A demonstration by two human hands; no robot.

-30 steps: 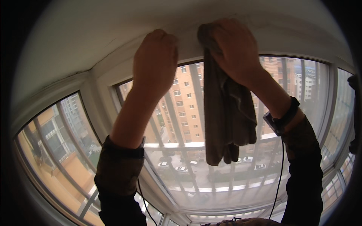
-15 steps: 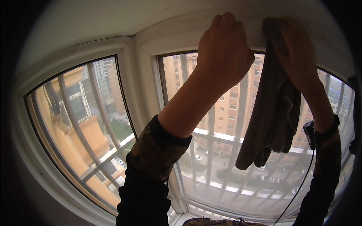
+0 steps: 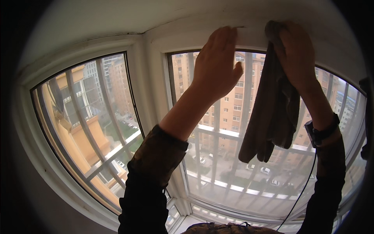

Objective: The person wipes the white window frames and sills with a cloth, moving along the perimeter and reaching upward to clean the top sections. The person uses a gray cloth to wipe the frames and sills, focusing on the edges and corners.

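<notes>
A dark grey-brown cloth (image 3: 269, 113) hangs in long folds from my right hand (image 3: 299, 52), which is closed on its bunched upper end. That hand presses the bunched part to the white top of the window frame (image 3: 175, 42). To its left, my left hand (image 3: 218, 64) is raised flat by the same frame, fingers stretched upward and thumb apart, with nothing seen in it. Whether its fingertips touch the frame I cannot tell. Behind both hands is the window pane (image 3: 218, 171).
A second window (image 3: 89, 117) stands at an angle on the left, meeting the first at a white corner post (image 3: 150, 89). Outside both panes run metal bars (image 3: 113, 105). A dark strap with a small device (image 3: 325, 132) circles my right wrist, and a thin black cable (image 3: 306, 187) hangs from it.
My left hand has opened from a curled shape and shifted left and slightly down. My right hand and the cloth have moved a little to the left.
</notes>
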